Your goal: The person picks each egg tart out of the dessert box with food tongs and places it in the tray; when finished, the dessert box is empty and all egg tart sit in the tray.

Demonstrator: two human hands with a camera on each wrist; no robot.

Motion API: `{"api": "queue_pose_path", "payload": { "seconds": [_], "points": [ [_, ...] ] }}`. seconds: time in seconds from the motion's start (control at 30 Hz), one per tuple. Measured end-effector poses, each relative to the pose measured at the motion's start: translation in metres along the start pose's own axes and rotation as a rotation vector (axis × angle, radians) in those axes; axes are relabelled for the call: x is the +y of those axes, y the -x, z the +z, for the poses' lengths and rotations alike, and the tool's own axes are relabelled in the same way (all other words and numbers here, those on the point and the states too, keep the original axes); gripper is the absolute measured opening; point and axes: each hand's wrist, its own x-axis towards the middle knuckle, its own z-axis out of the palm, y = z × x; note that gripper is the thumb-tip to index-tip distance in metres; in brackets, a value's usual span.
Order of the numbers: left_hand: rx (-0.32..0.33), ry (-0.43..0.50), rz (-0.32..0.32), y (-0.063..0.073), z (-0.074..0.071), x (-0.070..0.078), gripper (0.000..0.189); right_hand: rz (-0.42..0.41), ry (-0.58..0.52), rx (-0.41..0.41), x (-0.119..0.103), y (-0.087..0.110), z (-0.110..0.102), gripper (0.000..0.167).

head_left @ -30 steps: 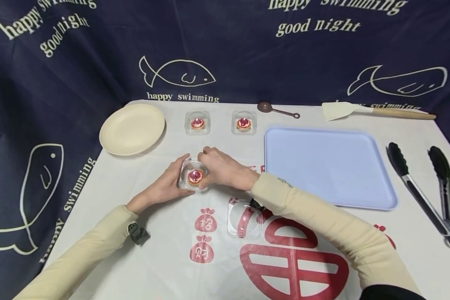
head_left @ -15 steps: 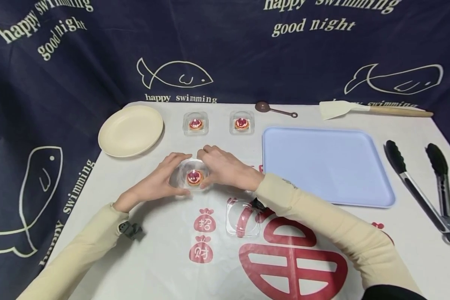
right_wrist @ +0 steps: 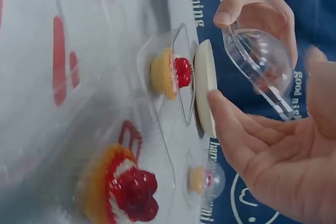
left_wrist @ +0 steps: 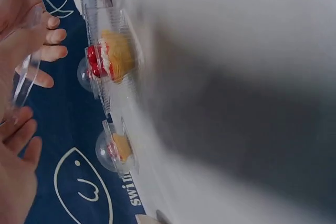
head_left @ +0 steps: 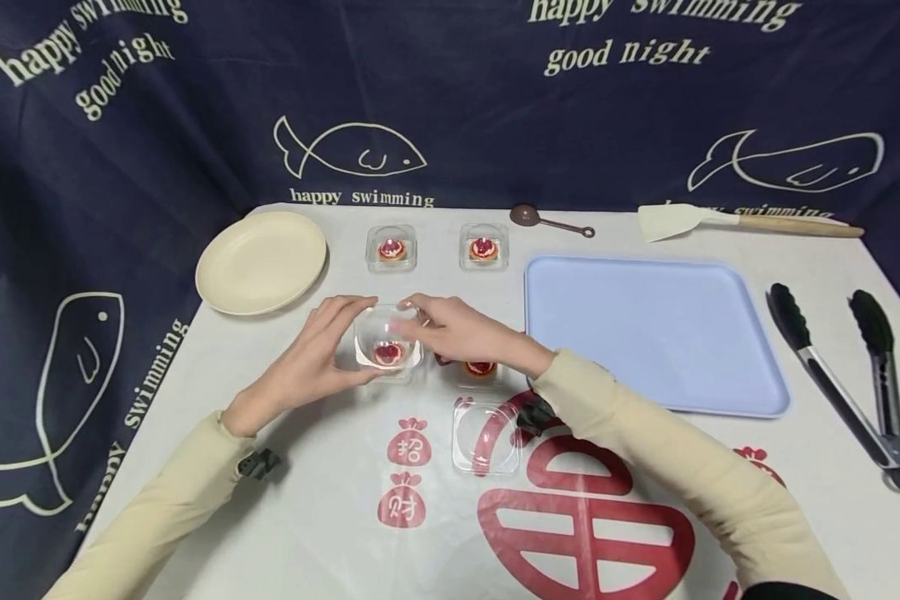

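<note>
My left hand (head_left: pixel 307 358) holds a clear domed lid (head_left: pixel 384 325) by its edges, thumb on the near rim and fingers at the far one. Below the lid stands an open clear box base with a small red-topped tart (head_left: pixel 388 353), a cherry tart with cream seen closer up (right_wrist: pixel 170 74). My right hand (head_left: pixel 468 332) is at the lid's right side, its fingers loosely extended; in the right wrist view its thumb stands apart from the lid. Under the right hand another cherry tart (right_wrist: pixel 126 190) sits in an open clear base, partly hidden in the head view.
A second clear lid (head_left: pixel 487 437) lies in front. Two lidded tart boxes (head_left: pixel 392 248) stand at the back, beside a cream plate (head_left: pixel 261 262). To the right are a blue tray (head_left: pixel 652 333), black-tipped tongs (head_left: pixel 843 392), a spatula (head_left: pixel 750 221) and a brown measuring spoon (head_left: pixel 551 220).
The domed lid has come up off the box base in my left hand. My right hand has shifted slightly right and its fingers have loosened, revealing the tart beneath it.
</note>
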Motion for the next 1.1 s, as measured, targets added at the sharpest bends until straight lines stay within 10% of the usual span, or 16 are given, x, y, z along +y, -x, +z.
{"api": "queue_pose_path", "payload": {
  "seconds": [0.2, 0.37, 0.5, 0.77, 0.93, 1.1],
  "points": [
    [0.094, -0.147, 0.114, 0.001, 0.002, 0.004, 0.087, 0.194, -0.47, -0.13, -0.004, 0.001, -0.001, 0.074],
    [0.13, -0.198, 0.142, 0.002, 0.004, 0.008, 0.086, 0.222, -0.53, -0.232, -0.003, 0.003, 0.0, 0.077],
    [0.087, -0.104, 0.035, 0.005, 0.002, 0.011, 0.084, 0.181, -0.44, -0.227, -0.003, 0.006, 0.002, 0.072],
    [-0.177, 0.464, -0.385, 0.009, -0.017, 0.018, 0.049, 0.04, -0.064, -0.052, -0.01, 0.019, 0.01, 0.047],
    [-0.306, 0.619, -0.411, 0.015, -0.022, 0.015, 0.048, -0.04, 0.028, -0.002, -0.014, 0.026, 0.017, 0.05],
    [-0.315, 0.581, -0.297, 0.024, -0.021, 0.012, 0.061, -0.059, 0.127, -0.034, -0.013, 0.03, 0.021, 0.065]
  ]
}}
